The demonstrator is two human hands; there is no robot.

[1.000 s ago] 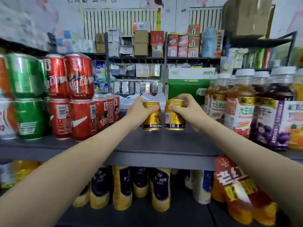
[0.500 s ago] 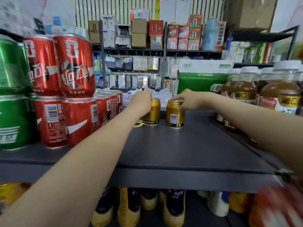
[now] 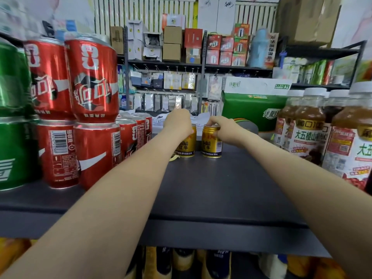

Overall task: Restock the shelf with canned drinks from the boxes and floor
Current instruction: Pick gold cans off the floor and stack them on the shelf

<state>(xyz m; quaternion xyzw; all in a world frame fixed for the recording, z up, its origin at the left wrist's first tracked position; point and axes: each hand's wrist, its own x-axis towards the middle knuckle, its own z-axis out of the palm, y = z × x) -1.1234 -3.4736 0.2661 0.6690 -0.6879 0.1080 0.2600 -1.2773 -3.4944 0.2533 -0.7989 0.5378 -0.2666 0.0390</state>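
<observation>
Two small gold cans stand upright side by side at the back of the dark shelf (image 3: 211, 190). My left hand (image 3: 178, 122) is curled over the top of the left gold can (image 3: 187, 146) and hides its upper half. My right hand (image 3: 223, 127) grips the rim of the right gold can (image 3: 211, 144) from the right side with thumb and fingers. Both can bases rest on the shelf board.
Stacked red cans (image 3: 92, 109) and green cans (image 3: 12, 117) fill the shelf's left side. Brown juice bottles (image 3: 308, 127) stand at the right, a green-and-white carton (image 3: 251, 103) behind them. Bottles stand on the lower shelf (image 3: 181, 262). Bare shelf board lies in front of the gold cans.
Both hands carried the two gold cans from mid-air down and back onto the shelf. My view has moved closer to the shelf, and the hands have shifted to the can tops.
</observation>
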